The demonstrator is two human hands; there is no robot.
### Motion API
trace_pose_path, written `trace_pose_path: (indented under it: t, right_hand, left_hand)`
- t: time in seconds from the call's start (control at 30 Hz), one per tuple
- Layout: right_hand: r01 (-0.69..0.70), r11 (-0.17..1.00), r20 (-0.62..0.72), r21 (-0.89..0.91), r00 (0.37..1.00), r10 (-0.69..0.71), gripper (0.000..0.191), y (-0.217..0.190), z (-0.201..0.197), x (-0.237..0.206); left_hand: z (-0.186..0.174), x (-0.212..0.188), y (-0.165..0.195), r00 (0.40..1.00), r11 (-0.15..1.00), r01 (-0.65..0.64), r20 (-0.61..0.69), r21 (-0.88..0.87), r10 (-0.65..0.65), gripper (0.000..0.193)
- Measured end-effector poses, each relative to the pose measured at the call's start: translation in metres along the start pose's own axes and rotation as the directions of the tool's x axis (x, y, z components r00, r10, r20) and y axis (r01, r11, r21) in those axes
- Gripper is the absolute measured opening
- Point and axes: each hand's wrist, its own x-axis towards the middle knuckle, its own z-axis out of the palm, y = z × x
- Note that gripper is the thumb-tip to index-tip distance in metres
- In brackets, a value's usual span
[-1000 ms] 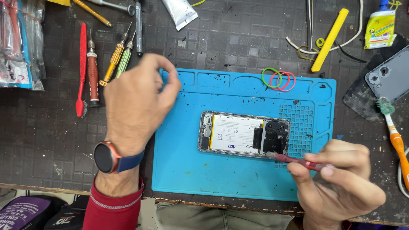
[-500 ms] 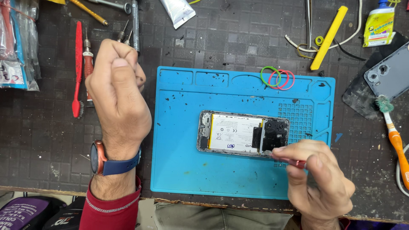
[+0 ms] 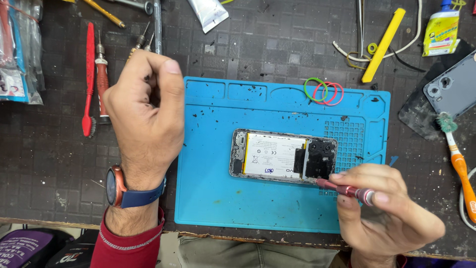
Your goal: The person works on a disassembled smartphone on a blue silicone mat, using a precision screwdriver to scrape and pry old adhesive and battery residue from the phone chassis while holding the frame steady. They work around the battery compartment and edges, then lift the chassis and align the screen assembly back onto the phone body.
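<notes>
Right hand (image 3: 391, 218) holds red screwdriver (image 3: 347, 190) at opened phone (image 3: 282, 156); rubber bands (image 3: 325, 92) beyond.

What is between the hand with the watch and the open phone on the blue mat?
Nothing visible blocks it. The left hand hovers beside the blue mat, and only bare mat lies between it and the open phone. The right hand holds a red screwdriver at the phone's far end.

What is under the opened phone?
The phone lies flat on a blue mat, which rests on the dark workbench. The mat directly beneath the phone is covered, so anything there stays hidden.
</notes>
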Motion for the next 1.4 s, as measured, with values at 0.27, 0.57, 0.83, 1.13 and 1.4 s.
trace_pose_path:
  t: [0.27,0.57,0.83,1.13,1.4]
  right_hand:
    - [0.109,0.991,0.009,-0.076,0.994,-0.108,0.05,0.004,-0.003,0.003]
    - [0.104,0.992,0.013,-0.072,0.995,-0.103,0.051,0.001,-0.002,0.005]
    - [0.088,0.996,0.051,-0.023,0.995,-0.087,0.047,0.003,-0.009,0.004]
    - [0.089,0.995,0.063,-0.038,0.994,-0.086,0.047,0.002,-0.008,0.0]
    - [0.059,0.993,0.071,-0.099,0.996,-0.052,0.053,0.004,-0.012,-0.006]
  left_hand:
    - [0.004,-0.004,0.007,0.998,1.0,0.009,0.056,0.004,-0.009,0.022]
    - [0.003,-0.007,0.005,0.996,0.99,0.056,0.08,-0.131,-0.046,0.014]
    - [0.003,-0.009,-0.001,0.992,0.956,0.099,0.108,-0.275,-0.072,0.018]
    - [0.009,-0.011,0.009,0.975,0.948,0.15,0.2,-0.282,-0.095,0.025]
    - [0.02,-0.015,0.021,0.944,0.964,0.14,0.325,-0.227,-0.061,0.028]
